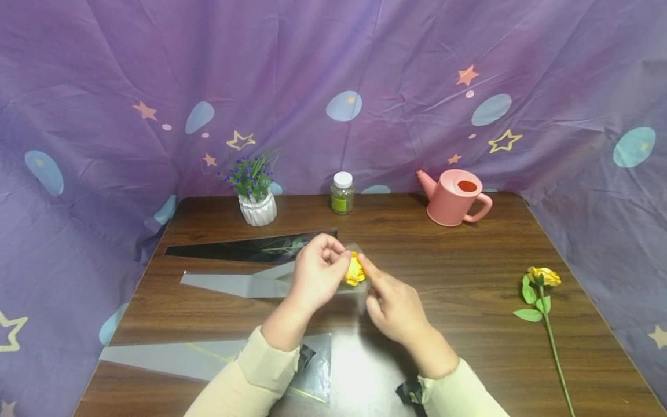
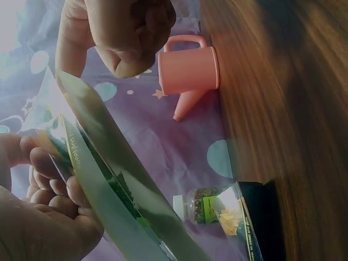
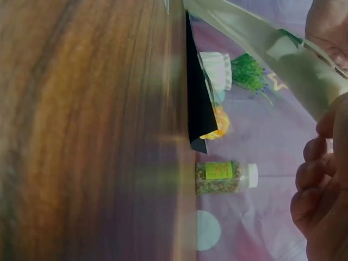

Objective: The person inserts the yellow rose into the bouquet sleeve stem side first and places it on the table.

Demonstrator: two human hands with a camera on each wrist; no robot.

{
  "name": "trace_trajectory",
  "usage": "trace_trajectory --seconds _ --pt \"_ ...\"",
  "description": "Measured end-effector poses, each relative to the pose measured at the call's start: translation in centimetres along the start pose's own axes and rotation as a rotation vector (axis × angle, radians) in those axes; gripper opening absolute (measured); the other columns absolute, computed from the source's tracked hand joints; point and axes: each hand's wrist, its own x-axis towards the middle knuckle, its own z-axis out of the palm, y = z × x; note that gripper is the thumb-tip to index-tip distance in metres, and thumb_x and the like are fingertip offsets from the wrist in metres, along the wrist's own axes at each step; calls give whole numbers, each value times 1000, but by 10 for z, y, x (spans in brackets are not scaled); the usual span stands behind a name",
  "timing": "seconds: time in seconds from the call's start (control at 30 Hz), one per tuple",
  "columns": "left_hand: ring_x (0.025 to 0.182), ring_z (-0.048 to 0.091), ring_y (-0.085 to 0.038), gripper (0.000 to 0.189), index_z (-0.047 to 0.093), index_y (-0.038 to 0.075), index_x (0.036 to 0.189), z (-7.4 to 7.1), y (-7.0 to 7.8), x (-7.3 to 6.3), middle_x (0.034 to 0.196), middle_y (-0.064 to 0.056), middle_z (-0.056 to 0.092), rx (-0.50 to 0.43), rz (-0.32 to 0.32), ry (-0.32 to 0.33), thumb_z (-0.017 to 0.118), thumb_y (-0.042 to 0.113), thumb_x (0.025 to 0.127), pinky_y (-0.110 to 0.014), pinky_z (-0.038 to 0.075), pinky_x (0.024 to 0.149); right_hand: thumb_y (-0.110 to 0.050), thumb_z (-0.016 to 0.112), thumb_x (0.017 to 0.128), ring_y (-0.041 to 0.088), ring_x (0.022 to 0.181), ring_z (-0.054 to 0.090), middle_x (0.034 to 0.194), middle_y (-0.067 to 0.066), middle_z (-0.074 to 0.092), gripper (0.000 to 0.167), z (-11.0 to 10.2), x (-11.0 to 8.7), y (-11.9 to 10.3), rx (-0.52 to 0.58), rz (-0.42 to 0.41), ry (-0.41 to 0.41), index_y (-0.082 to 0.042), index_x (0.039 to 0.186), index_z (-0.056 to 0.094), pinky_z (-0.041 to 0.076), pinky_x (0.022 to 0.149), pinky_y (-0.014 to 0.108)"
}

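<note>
My left hand (image 1: 319,272) pinches the open end of a clear-fronted, pale-backed flower sleeve (image 1: 216,284), which is lifted at a slant above the table. A yellow rose (image 1: 355,270) sits at that wide end, between my hands. Green leaves (image 2: 122,190) show through the sleeve in the left wrist view. My right hand (image 1: 398,307) has its index finger stretched to the sleeve's far edge by the bloom; its other fingers are bent and its thumb stands apart. Behind lies a black-backed sleeve (image 1: 219,251) with a stem inside; its yellow rose (image 3: 219,122) shows in the right wrist view.
A flat sleeve (image 1: 156,356) lies at the front left, partly under my left forearm. Another yellow rose (image 1: 544,276) with a long stem lies at right. Along the back stand a potted plant (image 1: 257,202), a white-capped jar (image 1: 342,194) and a pink watering can (image 1: 452,200).
</note>
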Motion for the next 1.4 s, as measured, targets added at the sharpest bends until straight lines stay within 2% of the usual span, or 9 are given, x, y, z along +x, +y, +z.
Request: trace_trajectory --seconds 0.1,0.23,0.37,0.47,0.77,0.9,1.1,1.27,1.4 --pt "58 56 -9 11 63 4 91 0 -1 0 69 -1 68 -3 8 3 73 2 91 -23 46 55 1 63 80 12 63 54 81 -1 62 78 -2 3 2 161 61 30 -6 156 46 47 54 30" --pt "58 56 -9 11 63 4 90 -2 -1 1 67 0 67 2 8 8 74 2 91 -24 46 55 8 61 93 12 68 57 83 6 64 54 -4 10 2 505 280 71 6 146 50 48 60 23" --pt "57 56 -9 10 63 5 90 -2 -1 1 66 0 66 13 3 1 73 3 91 -24 45 56 4 55 103 14 65 61 82 8 65 35 -2 18 -1 767 520 3 12 137 55 52 58 26" --pt "57 56 -9 10 64 4 90 -2 -2 0 65 1 66 11 -2 -9 73 3 91 -23 46 56 2 56 104 16 60 60 82 7 66 35 0 21 -3 846 601 -72 15 137 54 53 56 29" --pt "57 57 -9 10 63 4 91 -1 -5 -1 67 0 67 -1 -19 -8 74 2 91 -23 49 54 3 60 101 14 59 59 84 13 69 31 5 22 -4 845 650 -116 16 130 57 53 56 29" --pt "57 57 -9 10 64 5 92 -3 -8 -1 67 1 66 37 -20 -18 74 4 91 -24 49 55 5 60 100 11 60 58 84 12 70 28 8 23 -3 852 702 -134 16 125 59 52 57 27" --pt "60 57 -10 11 65 6 93 -5 -14 -3 69 2 65 85 -6 -39 76 7 92 -24 50 57 11 62 96 8 60 56 82 14 69 27 17 24 -2 850 704 -148 18 121 59 49 56 22" --pt "80 64 -19 14 69 6 97 -12 -24 -2 87 -4 69 195 14 23 78 7 86 -34 55 76 12 64 93 9 59 56 82 19 70 29 27 23 -1 776 709 -188 17 121 59 48 55 21" --pt "114 64 -33 33 74 7 113 -21 -34 -3 120 -11 69 370 -15 -32 83 17 83 -53 49 99 12 67 91 10 59 56 81 17 71 38 34 22 2 734 725 -238 15 127 58 48 54 21"
